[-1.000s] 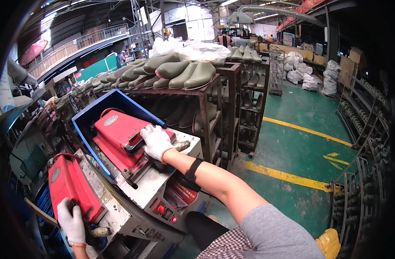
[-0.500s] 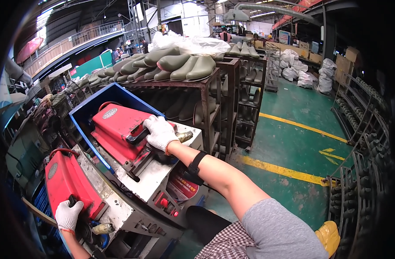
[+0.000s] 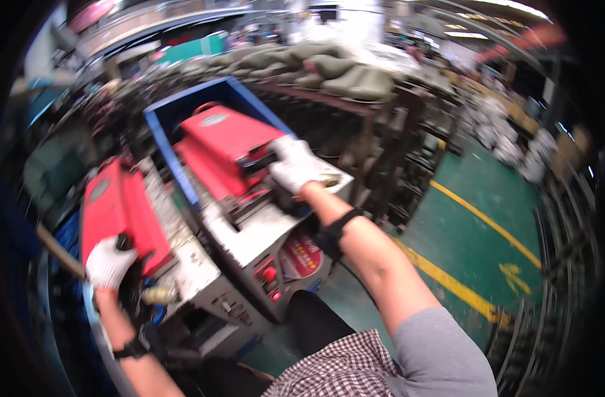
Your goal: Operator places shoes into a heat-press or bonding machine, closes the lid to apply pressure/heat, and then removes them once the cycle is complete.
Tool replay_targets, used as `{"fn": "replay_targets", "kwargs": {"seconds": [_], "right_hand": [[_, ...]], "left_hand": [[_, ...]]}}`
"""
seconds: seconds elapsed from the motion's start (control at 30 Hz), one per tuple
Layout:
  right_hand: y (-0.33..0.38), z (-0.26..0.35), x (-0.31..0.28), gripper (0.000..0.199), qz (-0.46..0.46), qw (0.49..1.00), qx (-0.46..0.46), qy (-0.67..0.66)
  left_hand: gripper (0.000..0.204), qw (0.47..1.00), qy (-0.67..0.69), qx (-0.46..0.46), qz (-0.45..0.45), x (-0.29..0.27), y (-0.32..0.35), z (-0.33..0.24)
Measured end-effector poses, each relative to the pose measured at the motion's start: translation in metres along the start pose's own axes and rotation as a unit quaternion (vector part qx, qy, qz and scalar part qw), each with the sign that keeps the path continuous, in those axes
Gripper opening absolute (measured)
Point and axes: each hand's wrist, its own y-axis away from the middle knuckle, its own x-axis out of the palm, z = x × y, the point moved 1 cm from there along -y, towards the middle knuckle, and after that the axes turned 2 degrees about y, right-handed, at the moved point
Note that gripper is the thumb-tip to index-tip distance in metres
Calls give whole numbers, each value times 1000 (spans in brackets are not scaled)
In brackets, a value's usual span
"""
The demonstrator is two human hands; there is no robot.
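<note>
In a white glove, my right hand (image 3: pixel 293 165) is closed round the black handle (image 3: pixel 257 161) on the front of a red machine cover (image 3: pixel 231 139). This cover rests on a white machine bench (image 3: pixel 246 228) with a blue frame round it. My left hand (image 3: pixel 109 264), gloved too, grips a dark handle (image 3: pixel 124 242) at the front of a second red cover (image 3: pixel 111 205) on the left. Beside that hand sticks out a worn, yellowish grip (image 3: pixel 160 295). The picture is blurred, so finger detail is weak.
Olive-green boots (image 3: pixel 355 79) lie piled on a rusty rack (image 3: pixel 408 106) behind the machines. Red buttons (image 3: pixel 269 274) sit on the bench's front. Yellow lines (image 3: pixel 484 221) cross the green floor at the right, near metal racks (image 3: pixel 547 291) and white sacks (image 3: pixel 497 132).
The whole view has shifted, so the machines appear farther right and more of my left forearm shows. Both hands stay on their handles; both red covers look still lowered.
</note>
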Motion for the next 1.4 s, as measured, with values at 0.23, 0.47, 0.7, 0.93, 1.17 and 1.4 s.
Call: {"fn": "replay_targets", "kwargs": {"seconds": [0.23, 0.47, 0.7, 0.93, 1.17, 1.4], "right_hand": [[-3, -2, 6, 26, -10, 1000, -15, 0], [0, -4, 8, 29, 4, 1000, 3, -4], [-1, -3, 7, 31, 7, 1000, 12, 5], [0, -2, 6, 30, 2, 1000, 8, -4], [0, -1, 5, 30, 0, 1000, 2, -14], [1, 1, 4, 30, 6, 1000, 15, -6]], "left_hand": [[38, 998, -55, -43, 7, -4, 3, 2], [42, 996, -68, -60, 19, -3, 2, 3], [43, 996, -58, -66, 17, -3, 3, 2], [40, 996, -67, -64, 6, -4, 4, 0], [40, 995, -78, -58, -2, -3, 4, 1], [39, 996, -54, -73, 4, -3, 3, 1]]}}
